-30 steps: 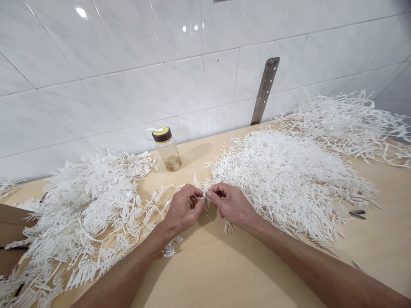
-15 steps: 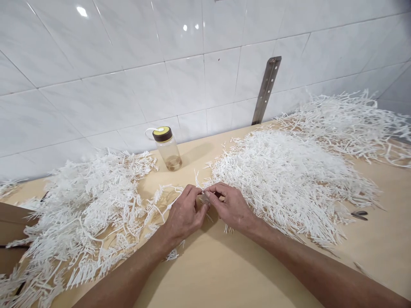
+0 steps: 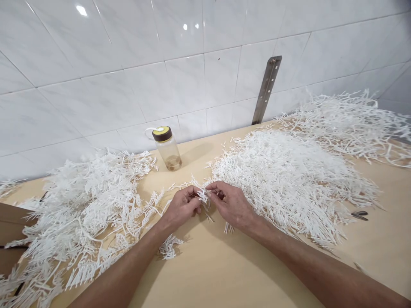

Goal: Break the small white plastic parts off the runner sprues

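Left hand point(image 3: 182, 208) and right hand point(image 3: 231, 205) half-hide a white sprig point(image 3: 202, 196).

Small white plastic sprig point(image 3: 202, 195), comb-like with many thin teeth, pinched between both hands just above the worktop, between two big white heaps. Seemingly tilted, though partly hidden by fingers.

2 bare forearms, left hand point(image 3: 182, 207), right hand point(image 3: 231, 205), no sleeves
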Demonstrator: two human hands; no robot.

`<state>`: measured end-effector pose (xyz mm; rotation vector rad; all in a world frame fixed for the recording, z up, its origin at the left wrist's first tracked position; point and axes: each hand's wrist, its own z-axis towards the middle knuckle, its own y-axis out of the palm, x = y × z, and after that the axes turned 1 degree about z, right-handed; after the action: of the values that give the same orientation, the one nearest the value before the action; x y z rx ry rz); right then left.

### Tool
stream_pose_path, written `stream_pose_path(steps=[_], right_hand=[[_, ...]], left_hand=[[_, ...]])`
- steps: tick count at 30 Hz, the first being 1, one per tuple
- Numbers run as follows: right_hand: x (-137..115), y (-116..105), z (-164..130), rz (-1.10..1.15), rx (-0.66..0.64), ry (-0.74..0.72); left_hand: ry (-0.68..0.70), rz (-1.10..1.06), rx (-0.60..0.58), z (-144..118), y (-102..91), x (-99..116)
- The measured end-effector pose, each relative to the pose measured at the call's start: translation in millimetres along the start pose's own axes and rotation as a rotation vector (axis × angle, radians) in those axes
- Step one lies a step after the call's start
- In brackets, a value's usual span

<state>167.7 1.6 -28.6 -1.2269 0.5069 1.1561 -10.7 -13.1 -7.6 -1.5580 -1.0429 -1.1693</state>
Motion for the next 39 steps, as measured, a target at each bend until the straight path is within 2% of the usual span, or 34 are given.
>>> stream_pose_path(steps=[4, 11, 15, 20, 24, 32, 35, 39], right_hand=[[1.8, -0.1, -0.8, -0.046, 0.019, -0.008], [0.7, -1.4, -0.8, -0.050, 0.046, 0.005], [-5.8, -3.6, -1.9, 0.003, -0.025, 0.012], [-9.4, -5.3, -2.6, 0.157, -0.135, 0.170], [-8.1, -3.3, -2.6, 0.342, -0.176, 0.308], [-10.0, -1.6, -0.5, 0.441, -0.172, 0.375], [-9.9, -4.4, -0.5, 0.429, -0.211, 0.398], [-12.1, -7.7, -1.6, 0.457, -0.263, 0.429]], left_hand=[[0.009, 0.028, -0.014, 0.6, -1.6, 1.5], [0.028, 0.064, 0.033, 0.6, -3.1, -0.1], [0.050, 0.038, 0.026, -0.4, -3.4, 0.6], [0.046, -0.057, 0.026, -2.4, -4.4, 7.4], [0.013, -0.099, 0.051, -1.5, -3.4, 9.5], [-0.049, 0.037, 0.112, 1.2, 0.8, -0.1], [-0.062, 0.105, 0.110, 1.8, 0.6, -3.1], [-0.063, 0.117, 0.165, 2.8, 0.0, -4.4]])
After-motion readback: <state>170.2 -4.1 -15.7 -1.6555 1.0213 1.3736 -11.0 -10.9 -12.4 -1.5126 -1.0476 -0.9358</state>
